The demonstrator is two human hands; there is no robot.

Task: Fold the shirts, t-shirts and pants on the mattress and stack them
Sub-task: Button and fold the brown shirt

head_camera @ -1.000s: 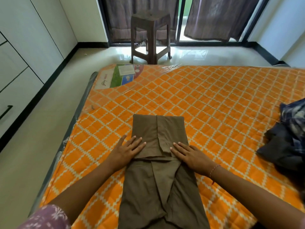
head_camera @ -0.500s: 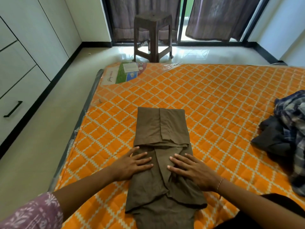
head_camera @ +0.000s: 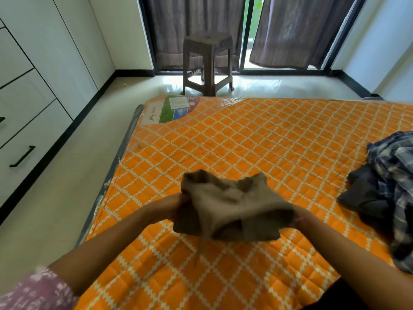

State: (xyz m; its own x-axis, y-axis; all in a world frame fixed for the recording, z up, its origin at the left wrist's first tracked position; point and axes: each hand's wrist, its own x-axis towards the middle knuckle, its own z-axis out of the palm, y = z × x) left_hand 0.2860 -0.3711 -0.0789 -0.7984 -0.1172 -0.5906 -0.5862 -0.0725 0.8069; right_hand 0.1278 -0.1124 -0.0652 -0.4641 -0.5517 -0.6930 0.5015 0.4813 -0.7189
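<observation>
Both hands are gripping the folded olive-brown cotton garment, my left hand at its left edge and my right hand at its right, lifting it above the orange diamond-quilted mattress. I am seeing a crumpled blue plaid shirt lying well apart, at the mattress's right edge.

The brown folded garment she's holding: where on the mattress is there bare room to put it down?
The orange mattress lies bare from the label at its far left corner across to the heap of unfolded clothes on the right. It is also bare below the brown garment, between her forearms. Only the right edge is crowded, by that heap.
</observation>
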